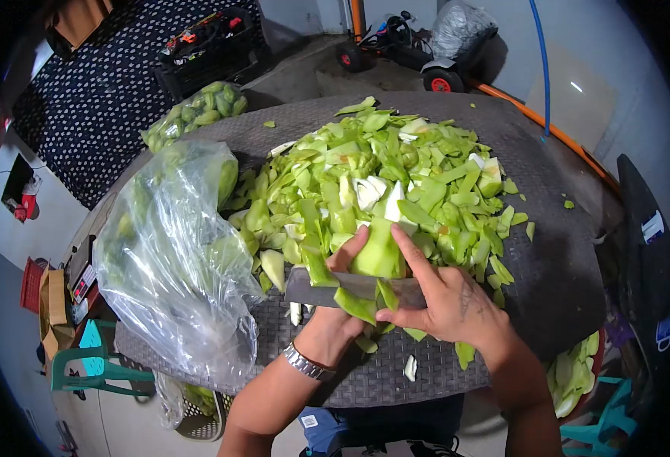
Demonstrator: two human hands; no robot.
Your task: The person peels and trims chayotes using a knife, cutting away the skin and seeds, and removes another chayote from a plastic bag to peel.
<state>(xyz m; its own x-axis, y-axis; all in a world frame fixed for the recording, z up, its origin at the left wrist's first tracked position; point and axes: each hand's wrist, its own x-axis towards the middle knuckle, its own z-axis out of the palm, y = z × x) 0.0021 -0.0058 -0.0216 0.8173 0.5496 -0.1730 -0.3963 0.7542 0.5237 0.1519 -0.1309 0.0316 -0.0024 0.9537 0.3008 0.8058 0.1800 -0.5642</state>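
Note:
My left hand (333, 326), with a metal-banded watch (308, 361) at the wrist, is closed around a peeled pale-green chayote (379, 251). My right hand (457, 298) grips a wide-bladed knife (362, 284), its handle mostly hidden by the fingers. The blade lies across the near side of the chayote, and the right index finger touches the chayote's side. Strips of green peel (355, 306) cling to the blade and hang from it. Just beyond my hands spreads a big heap of green peelings (365, 164) mixed with white pieces.
A clear plastic bag (175, 259) of green produce covers the left side of the dark woven-pattern table (552, 251). Another bag of chayotes (201, 107) sits at the far left. Below are a teal chair (95, 365), a basket (201, 415) and a container of peelings (575, 373).

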